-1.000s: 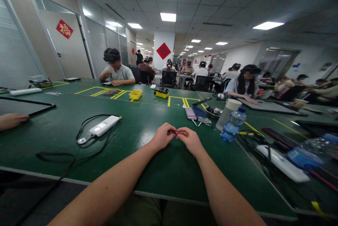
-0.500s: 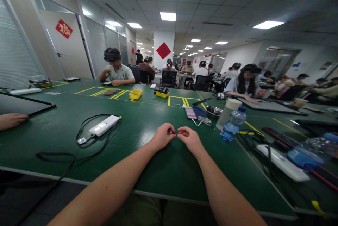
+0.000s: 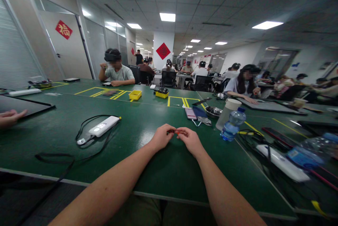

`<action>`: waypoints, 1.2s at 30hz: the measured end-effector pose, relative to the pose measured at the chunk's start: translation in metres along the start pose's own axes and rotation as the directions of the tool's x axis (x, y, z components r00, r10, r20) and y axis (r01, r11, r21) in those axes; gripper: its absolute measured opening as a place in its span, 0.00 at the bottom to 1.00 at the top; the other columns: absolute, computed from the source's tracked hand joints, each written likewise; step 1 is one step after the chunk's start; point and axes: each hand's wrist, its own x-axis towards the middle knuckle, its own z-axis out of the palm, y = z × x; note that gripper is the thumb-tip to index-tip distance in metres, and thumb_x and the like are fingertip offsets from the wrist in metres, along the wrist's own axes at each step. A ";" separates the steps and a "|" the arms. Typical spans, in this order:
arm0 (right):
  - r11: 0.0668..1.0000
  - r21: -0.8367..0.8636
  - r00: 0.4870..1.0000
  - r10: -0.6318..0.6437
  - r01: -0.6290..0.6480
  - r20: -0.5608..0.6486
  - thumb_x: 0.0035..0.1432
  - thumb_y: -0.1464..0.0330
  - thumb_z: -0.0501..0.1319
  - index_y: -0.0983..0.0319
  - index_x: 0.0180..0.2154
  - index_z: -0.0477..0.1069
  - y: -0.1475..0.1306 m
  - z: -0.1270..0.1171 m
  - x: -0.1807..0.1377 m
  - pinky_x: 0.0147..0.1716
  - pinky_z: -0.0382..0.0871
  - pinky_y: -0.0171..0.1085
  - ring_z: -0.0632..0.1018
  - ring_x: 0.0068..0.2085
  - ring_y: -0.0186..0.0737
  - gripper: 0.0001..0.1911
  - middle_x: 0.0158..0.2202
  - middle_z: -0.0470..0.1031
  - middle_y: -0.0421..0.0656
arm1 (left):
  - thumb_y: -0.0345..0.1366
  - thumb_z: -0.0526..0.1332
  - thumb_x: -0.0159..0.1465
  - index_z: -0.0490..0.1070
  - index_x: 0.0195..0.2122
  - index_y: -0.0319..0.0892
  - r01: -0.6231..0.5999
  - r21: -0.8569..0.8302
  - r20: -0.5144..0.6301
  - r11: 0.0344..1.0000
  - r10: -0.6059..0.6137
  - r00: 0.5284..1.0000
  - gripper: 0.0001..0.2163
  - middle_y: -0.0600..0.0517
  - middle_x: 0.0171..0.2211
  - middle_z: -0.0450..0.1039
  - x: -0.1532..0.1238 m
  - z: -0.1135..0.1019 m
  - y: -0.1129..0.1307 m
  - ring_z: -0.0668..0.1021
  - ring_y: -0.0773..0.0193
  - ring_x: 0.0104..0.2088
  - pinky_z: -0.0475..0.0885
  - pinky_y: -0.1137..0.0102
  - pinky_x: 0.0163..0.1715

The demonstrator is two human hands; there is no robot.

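My left hand (image 3: pixel 163 137) is closed in a pinch just above the green table (image 3: pixel 169 176). Something small and dark shows between its fingers, too small to name. Facing it, my right hand (image 3: pixel 189 139) pinches a small orange-red piece (image 3: pixel 177 133) whose kind I cannot make out. The fingertips of both hands meet or nearly meet, and the fingers partly hide what they hold.
Left of my hands lies a white power bank (image 3: pixel 104 126) with a black cable. To the right stand a water bottle (image 3: pixel 233 124) and a pale tumbler (image 3: pixel 227 113). Farther off are a metal bowl (image 3: pixel 213 112) and a yellow tray (image 3: pixel 135 95). A co-worker's hand (image 3: pixel 12 117) is at far left.
My two hands have come together, closing the gap between their fingertips. The co-worker's hand at far left has lifted and turned over.
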 end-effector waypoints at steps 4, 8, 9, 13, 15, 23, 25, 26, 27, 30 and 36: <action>1.000 0.017 1.000 0.023 -0.023 -0.005 0.47 0.68 0.60 0.64 0.38 0.69 0.000 0.000 0.001 0.37 0.71 0.40 0.76 0.38 0.41 0.14 0.36 0.76 0.47 | 0.28 0.56 0.57 0.71 0.43 0.43 0.026 0.005 0.023 1.000 -0.027 0.999 0.13 0.51 0.39 0.73 0.000 0.001 -0.002 0.74 0.65 0.39 0.68 0.71 0.40; 1.000 0.020 1.000 0.021 -0.021 0.007 0.47 0.68 0.60 0.64 0.38 0.69 0.002 0.001 0.001 0.37 0.71 0.41 0.76 0.39 0.42 0.13 0.37 0.76 0.48 | 0.26 0.54 0.57 0.69 0.45 0.43 0.063 -0.055 0.005 0.996 -0.063 0.998 0.15 0.51 0.40 0.74 -0.001 0.004 -0.004 0.75 0.65 0.40 0.68 0.70 0.43; 1.000 0.020 1.000 0.019 -0.019 0.012 0.48 0.68 0.60 0.64 0.38 0.69 0.002 0.001 0.001 0.37 0.71 0.41 0.76 0.39 0.42 0.13 0.37 0.76 0.48 | 0.25 0.53 0.57 0.68 0.45 0.43 0.070 -0.074 -0.002 0.995 -0.071 0.997 0.15 0.51 0.39 0.74 -0.001 0.005 -0.005 0.75 0.65 0.39 0.68 0.70 0.43; 1.000 0.017 1.000 0.008 -0.008 0.010 0.47 0.69 0.60 0.64 0.38 0.69 0.003 0.001 0.001 0.37 0.71 0.41 0.76 0.38 0.41 0.14 0.37 0.76 0.48 | 0.24 0.53 0.56 0.68 0.41 0.42 0.074 -0.133 -0.028 0.988 -0.078 0.997 0.13 0.52 0.37 0.74 0.000 0.007 -0.008 0.75 0.66 0.37 0.69 0.71 0.40; 1.000 0.009 1.000 -0.002 0.002 0.001 0.46 0.70 0.61 0.64 0.38 0.69 0.003 0.001 0.001 0.38 0.71 0.41 0.76 0.38 0.40 0.14 0.37 0.76 0.48 | 0.24 0.54 0.56 0.68 0.40 0.41 0.065 -0.153 -0.040 0.986 -0.072 0.997 0.12 0.52 0.36 0.73 0.000 0.007 -0.007 0.75 0.67 0.37 0.69 0.72 0.39; 1.000 0.004 1.000 -0.015 0.015 -0.023 0.44 0.72 0.62 0.63 0.38 0.68 0.005 0.000 0.003 0.42 0.69 0.42 0.76 0.38 0.40 0.15 0.36 0.76 0.47 | 0.26 0.59 0.53 0.68 0.34 0.40 0.093 -0.149 -0.033 0.985 -0.099 0.995 0.07 0.53 0.30 0.72 0.000 0.006 -0.001 0.73 0.69 0.30 0.68 0.75 0.31; 1.000 0.008 1.000 -0.018 0.019 -0.023 0.44 0.72 0.62 0.63 0.38 0.68 0.006 0.000 0.003 0.42 0.69 0.41 0.76 0.39 0.40 0.15 0.36 0.75 0.46 | 0.27 0.59 0.53 0.69 0.34 0.40 0.078 -0.126 -0.039 0.989 -0.084 0.996 0.07 0.53 0.30 0.71 0.000 0.006 -0.001 0.72 0.69 0.30 0.68 0.75 0.31; 1.000 0.009 1.000 -0.019 0.019 -0.022 0.44 0.72 0.62 0.63 0.38 0.68 0.006 0.000 0.003 0.42 0.69 0.41 0.76 0.39 0.40 0.15 0.36 0.75 0.46 | 0.27 0.59 0.52 0.69 0.33 0.40 0.068 -0.110 -0.044 0.992 -0.073 0.996 0.07 0.53 0.30 0.70 0.000 0.006 -0.001 0.72 0.69 0.30 0.67 0.75 0.30; 1.000 0.010 1.000 -0.018 0.018 -0.020 0.44 0.72 0.62 0.63 0.38 0.68 0.006 0.000 0.003 0.42 0.69 0.41 0.76 0.39 0.40 0.15 0.36 0.75 0.46 | 0.27 0.60 0.52 0.69 0.33 0.40 0.055 -0.093 -0.048 0.994 -0.060 0.997 0.07 0.53 0.30 0.70 0.000 0.006 -0.001 0.72 0.69 0.30 0.67 0.75 0.30; 1.000 0.010 1.000 -0.007 0.008 -0.020 0.44 0.71 0.62 0.63 0.38 0.67 0.006 0.000 0.003 0.42 0.69 0.41 0.76 0.39 0.40 0.15 0.37 0.75 0.46 | 0.27 0.60 0.52 0.69 0.33 0.41 0.026 -0.046 -0.047 0.999 -0.028 0.999 0.07 0.53 0.30 0.68 0.000 0.005 -0.002 0.71 0.68 0.31 0.67 0.74 0.30; 1.000 -0.018 1.000 -0.006 0.006 -0.018 0.44 0.70 0.63 0.63 0.38 0.68 0.007 0.000 0.003 0.43 0.69 0.42 0.76 0.39 0.41 0.15 0.38 0.75 0.47 | 0.26 0.60 0.52 0.70 0.33 0.42 0.021 -0.010 -0.065 1.000 -0.022 0.998 0.08 0.53 0.33 0.65 0.001 0.004 -0.002 0.70 0.68 0.33 0.67 0.73 0.33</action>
